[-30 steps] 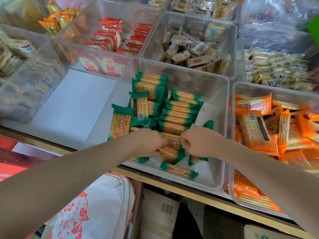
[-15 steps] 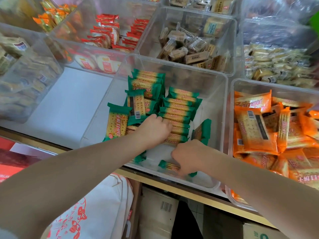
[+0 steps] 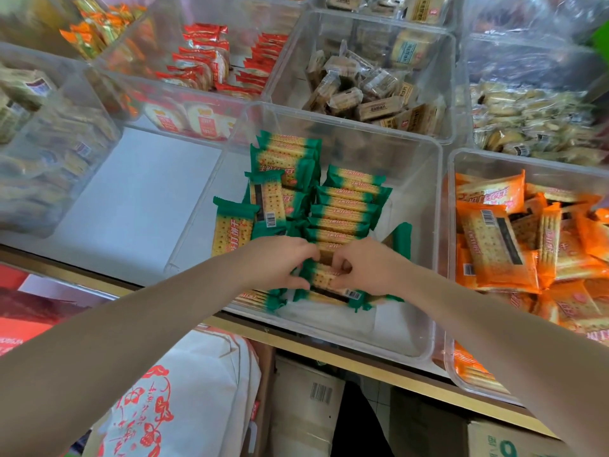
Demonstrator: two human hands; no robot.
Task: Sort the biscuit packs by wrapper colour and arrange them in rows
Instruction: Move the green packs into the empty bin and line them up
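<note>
A clear plastic bin [image 3: 425, 206] in the middle holds green-wrapped biscuit packs [image 3: 346, 206], most of them lined up on edge in a row running away from me. My left hand [image 3: 280, 265] and my right hand [image 3: 365, 268] meet at the near end of that row and both pinch one green pack [image 3: 324, 278] between them. Another green pack [image 3: 329, 296] lies flat just below my hands. One green pack [image 3: 402, 240] stands on edge to the right of my right hand. Loose green packs [image 3: 235, 225] lean at the left of the row.
A bin of orange packs [image 3: 501, 249] stands to the right. Behind are bins of red packs [image 3: 211, 61], brown packs [image 3: 365, 94] and pale packs [image 3: 534, 127]. A bare white shelf patch [image 3: 131, 199] lies left of the green bin. The shelf's wooden edge [image 3: 362, 364] runs below.
My right hand came up from the near bottom of the bin with a green pack and met my left hand at the row's near end. Both hands now hold that pack.
</note>
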